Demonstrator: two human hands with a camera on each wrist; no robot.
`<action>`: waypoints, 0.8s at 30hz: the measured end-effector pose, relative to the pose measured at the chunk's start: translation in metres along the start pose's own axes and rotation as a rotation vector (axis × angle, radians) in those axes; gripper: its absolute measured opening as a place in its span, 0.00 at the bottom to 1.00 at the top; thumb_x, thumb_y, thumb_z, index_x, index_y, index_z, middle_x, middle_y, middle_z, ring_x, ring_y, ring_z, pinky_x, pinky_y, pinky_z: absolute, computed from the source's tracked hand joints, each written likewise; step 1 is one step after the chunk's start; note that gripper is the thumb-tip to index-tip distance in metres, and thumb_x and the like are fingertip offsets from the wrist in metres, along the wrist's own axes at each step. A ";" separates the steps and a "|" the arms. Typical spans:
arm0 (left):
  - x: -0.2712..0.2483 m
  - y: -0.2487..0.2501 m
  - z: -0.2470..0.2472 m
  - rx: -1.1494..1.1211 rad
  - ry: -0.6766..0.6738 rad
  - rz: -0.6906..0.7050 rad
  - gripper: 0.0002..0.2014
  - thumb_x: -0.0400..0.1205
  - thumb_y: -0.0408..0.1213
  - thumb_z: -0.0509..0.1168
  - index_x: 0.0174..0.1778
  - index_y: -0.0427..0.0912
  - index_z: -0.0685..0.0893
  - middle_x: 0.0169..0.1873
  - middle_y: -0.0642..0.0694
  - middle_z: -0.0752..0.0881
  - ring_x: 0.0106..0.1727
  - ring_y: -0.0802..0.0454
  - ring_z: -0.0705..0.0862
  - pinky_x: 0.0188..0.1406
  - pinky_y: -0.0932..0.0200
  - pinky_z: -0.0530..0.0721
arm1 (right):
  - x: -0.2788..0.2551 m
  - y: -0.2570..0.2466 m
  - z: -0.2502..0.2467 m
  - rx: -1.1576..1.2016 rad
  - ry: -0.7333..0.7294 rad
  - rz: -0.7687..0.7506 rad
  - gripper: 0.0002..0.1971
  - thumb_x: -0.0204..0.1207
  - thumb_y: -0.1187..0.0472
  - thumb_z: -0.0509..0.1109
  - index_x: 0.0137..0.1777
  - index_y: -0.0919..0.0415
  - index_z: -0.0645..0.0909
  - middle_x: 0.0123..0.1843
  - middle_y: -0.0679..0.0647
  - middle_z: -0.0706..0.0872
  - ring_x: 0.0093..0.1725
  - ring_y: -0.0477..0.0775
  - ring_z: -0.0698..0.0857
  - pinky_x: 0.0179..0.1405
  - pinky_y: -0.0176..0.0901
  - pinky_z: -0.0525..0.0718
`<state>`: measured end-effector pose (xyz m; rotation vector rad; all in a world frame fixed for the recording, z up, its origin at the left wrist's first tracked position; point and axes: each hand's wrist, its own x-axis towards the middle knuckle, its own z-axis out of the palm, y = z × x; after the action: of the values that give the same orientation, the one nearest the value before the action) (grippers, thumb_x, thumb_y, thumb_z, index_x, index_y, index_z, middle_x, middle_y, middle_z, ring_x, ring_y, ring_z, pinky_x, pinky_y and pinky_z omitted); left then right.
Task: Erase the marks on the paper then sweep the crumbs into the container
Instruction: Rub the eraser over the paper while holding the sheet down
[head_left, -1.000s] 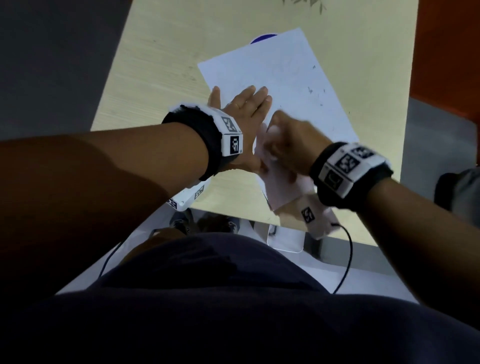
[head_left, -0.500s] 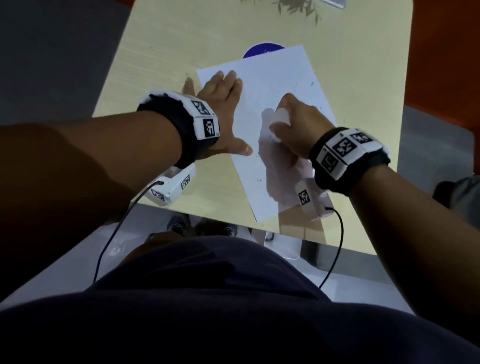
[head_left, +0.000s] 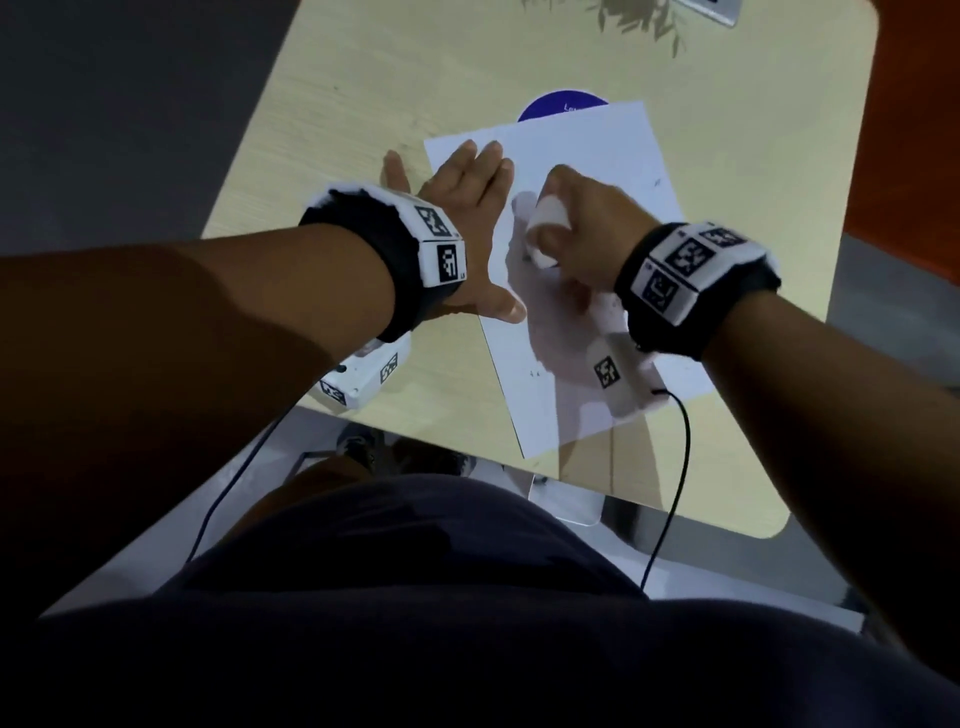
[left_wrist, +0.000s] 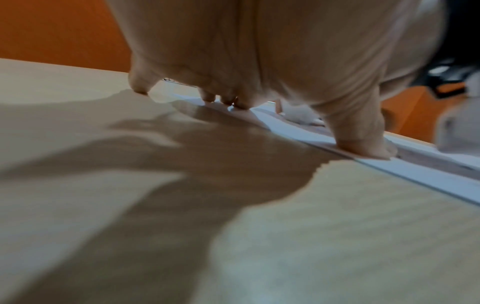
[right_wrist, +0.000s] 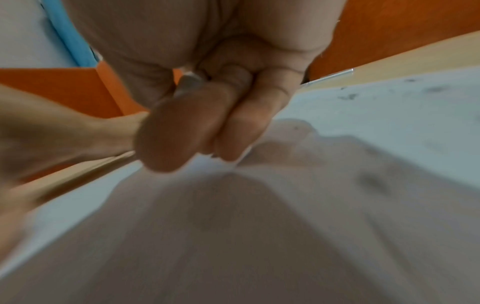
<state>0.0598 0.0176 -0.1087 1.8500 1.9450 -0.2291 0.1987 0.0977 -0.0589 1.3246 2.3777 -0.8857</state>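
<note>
A white sheet of paper (head_left: 597, 156) lies slanted on the light wooden table (head_left: 389, 93). My left hand (head_left: 462, 208) lies flat with straight fingers on the sheet's left edge, and its thumb (left_wrist: 363, 144) presses on the paper (left_wrist: 428, 174). My right hand (head_left: 576, 234) grips a white eraser (head_left: 545, 228) and holds it down on the middle of the sheet. In the right wrist view its fingers (right_wrist: 202, 123) are curled tight just above the paper (right_wrist: 389, 127). Small dark marks or crumbs (head_left: 657, 182) dot the sheet's right side, and more (right_wrist: 348, 96) lie beyond the fingers.
A blue round disc (head_left: 561, 104) shows from under the paper's far edge. A silver object (head_left: 711, 10) sits at the table's far right corner. The table's near edge (head_left: 467, 457) is close to my body. An orange wall (head_left: 924, 130) stands to the right.
My right hand has carried the eraser from the near part of the sheet up to its middle. My left hand has slid from beside the right hand out to the sheet's left edge.
</note>
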 end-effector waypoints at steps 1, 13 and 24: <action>0.000 0.000 0.000 0.008 -0.007 0.002 0.65 0.65 0.79 0.60 0.83 0.44 0.33 0.83 0.49 0.31 0.83 0.51 0.32 0.73 0.21 0.43 | 0.008 0.000 -0.004 0.033 0.015 0.008 0.06 0.78 0.61 0.60 0.51 0.56 0.66 0.38 0.56 0.80 0.34 0.63 0.84 0.30 0.46 0.79; 0.001 -0.001 -0.004 -0.018 -0.042 0.018 0.63 0.65 0.79 0.60 0.83 0.52 0.30 0.83 0.51 0.30 0.83 0.50 0.32 0.71 0.17 0.43 | 0.033 -0.007 -0.024 0.097 0.091 0.043 0.05 0.77 0.59 0.58 0.51 0.56 0.69 0.39 0.59 0.82 0.34 0.64 0.86 0.33 0.53 0.87; 0.002 0.000 -0.005 -0.014 -0.049 0.002 0.63 0.64 0.79 0.62 0.82 0.52 0.31 0.82 0.52 0.29 0.83 0.51 0.31 0.71 0.17 0.43 | 0.024 -0.005 -0.017 0.126 0.073 0.061 0.07 0.78 0.58 0.58 0.53 0.55 0.65 0.39 0.60 0.82 0.30 0.63 0.85 0.27 0.52 0.85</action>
<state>0.0588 0.0219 -0.1052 1.8203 1.9077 -0.2570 0.1820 0.1225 -0.0563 1.4929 2.3560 -0.9997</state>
